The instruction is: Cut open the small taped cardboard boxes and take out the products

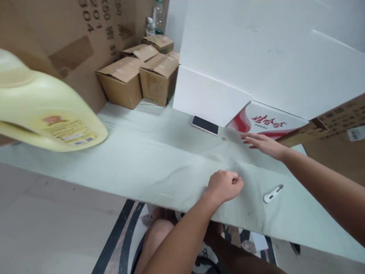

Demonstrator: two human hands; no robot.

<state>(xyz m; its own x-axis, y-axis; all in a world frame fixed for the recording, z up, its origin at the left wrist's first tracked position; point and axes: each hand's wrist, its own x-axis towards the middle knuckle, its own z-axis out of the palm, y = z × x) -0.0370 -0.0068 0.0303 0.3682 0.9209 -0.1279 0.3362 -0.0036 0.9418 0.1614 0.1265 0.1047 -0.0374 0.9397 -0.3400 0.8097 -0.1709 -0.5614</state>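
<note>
My left hand (226,185) is curled into a fist on the pale green tabletop (137,160), and nothing shows in it. Farther back and to the right, my right hand (262,145) is stretched out flat with its fingers pointing left. It is in front of a white and red printed box (266,118). A small round brownish spot (224,139) lies on the table left of those fingertips. Beyond it, a dark-screened phone (204,125) lies against a large white box. To the right of my fist is a white utility knife (273,193).
A large yellow jug (54,110) takes up the left side. Behind it stand several small cardboard boxes (121,82) and plastic bottles (157,17). A big white carton (256,49) fills the back right, with a brown carton (336,144) beside it. My legs are below the table's front edge.
</note>
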